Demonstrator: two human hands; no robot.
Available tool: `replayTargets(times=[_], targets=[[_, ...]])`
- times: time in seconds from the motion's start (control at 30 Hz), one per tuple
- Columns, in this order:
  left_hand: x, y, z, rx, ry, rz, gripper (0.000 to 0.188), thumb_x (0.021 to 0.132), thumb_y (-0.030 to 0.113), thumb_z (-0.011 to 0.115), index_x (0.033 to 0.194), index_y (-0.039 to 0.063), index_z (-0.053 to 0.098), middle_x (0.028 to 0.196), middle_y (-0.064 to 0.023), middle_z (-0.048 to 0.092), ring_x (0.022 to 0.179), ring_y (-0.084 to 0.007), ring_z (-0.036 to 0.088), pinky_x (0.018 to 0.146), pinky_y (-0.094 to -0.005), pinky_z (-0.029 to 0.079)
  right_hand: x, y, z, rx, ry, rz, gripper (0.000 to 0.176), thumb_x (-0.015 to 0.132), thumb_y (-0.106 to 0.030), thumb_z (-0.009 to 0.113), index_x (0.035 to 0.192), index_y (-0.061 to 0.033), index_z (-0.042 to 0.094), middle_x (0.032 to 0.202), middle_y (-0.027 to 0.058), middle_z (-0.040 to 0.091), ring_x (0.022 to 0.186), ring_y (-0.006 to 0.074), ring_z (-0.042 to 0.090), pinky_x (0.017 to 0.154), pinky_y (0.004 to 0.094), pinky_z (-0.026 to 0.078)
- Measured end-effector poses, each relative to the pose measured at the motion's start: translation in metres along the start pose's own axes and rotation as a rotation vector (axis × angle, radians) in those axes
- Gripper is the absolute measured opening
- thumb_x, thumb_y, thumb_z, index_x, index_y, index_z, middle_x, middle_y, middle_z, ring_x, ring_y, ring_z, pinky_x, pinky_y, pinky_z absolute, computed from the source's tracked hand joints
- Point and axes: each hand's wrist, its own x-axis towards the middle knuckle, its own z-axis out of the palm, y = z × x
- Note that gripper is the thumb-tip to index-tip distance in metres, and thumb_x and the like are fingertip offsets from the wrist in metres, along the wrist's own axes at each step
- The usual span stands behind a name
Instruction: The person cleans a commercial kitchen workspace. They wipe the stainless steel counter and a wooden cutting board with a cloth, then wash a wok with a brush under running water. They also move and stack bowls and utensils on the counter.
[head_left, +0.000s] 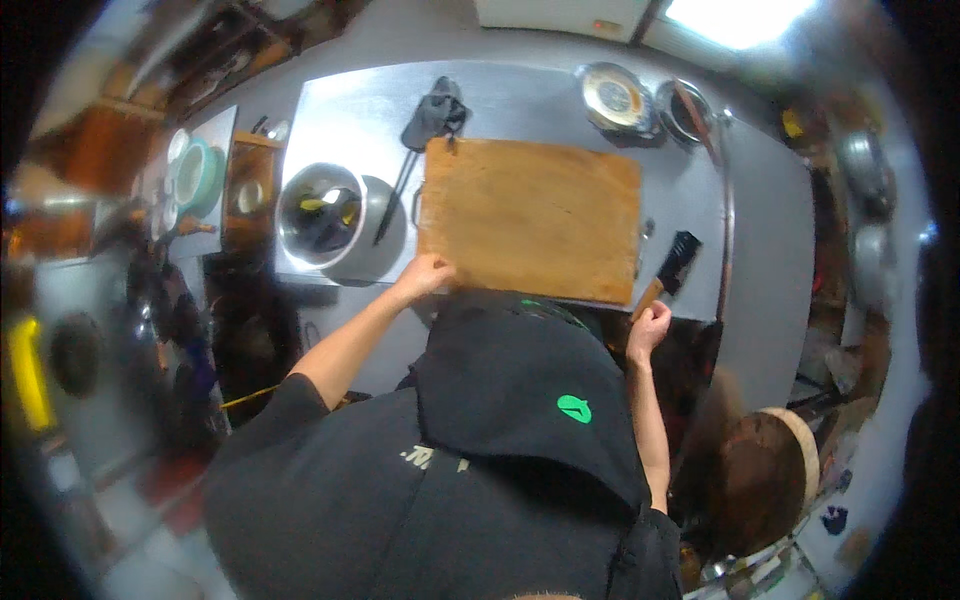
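Observation:
A wooden cutting board (536, 221) lies on the metal table before me. My left hand (429, 276) is at its near left corner, fingers curled and fingertips against the edge; whether they grip it is unclear. To the board's right, my right hand (651, 327) holds the end of the wooden handle of a dark-bladed cleaver (679, 261). The blade points away from me over the tabletop. A small metal utensil, perhaps a spoon (646, 231), lies between board and cleaver.
A large metal pot (375, 225) with dark and yellow-green contents stands left. Beside it lie a long dark utensil (396, 199) and a crumpled black item (437, 114). Far right are a metal bowl (587, 75) and a pot (666, 112) with a stick across it.

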Motion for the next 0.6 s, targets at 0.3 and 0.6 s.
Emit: replayTargets(times=[0.3,0.6], targets=[[0.152,0.083,-0.102,0.071,0.694,0.458,0.056,0.084,0.036,0.077,0.123,-0.001,0.062,0.121,-0.0254,0.065,0.119,-0.0408,0.058,0.101,-0.0482,0.046,-0.012,-0.08,0.043,-0.089,-0.175,-0.101,0.03,0.092,-0.001,0.053,0.12,0.002,0.063,0.119,0.0182,0.061,0.113,0.0318,0.063,0.099,0.0399,0.05],[0.248,0.139,-0.152,0.428,0.77,0.267,0.054,0.084,0.029,0.071,0.131,0.004,0.061,0.12,-0.019,0.068,0.109,-0.0372,0.065,0.098,-0.0489,0.049,-0.049,-0.063,0.032,-0.164,-0.351,-0.218,0.025,0.093,-0.007,0.057,0.116,-0.0007,0.065,0.109,0.0185,0.065,0.105,0.0353,0.064,0.092,0.0416,0.052]])
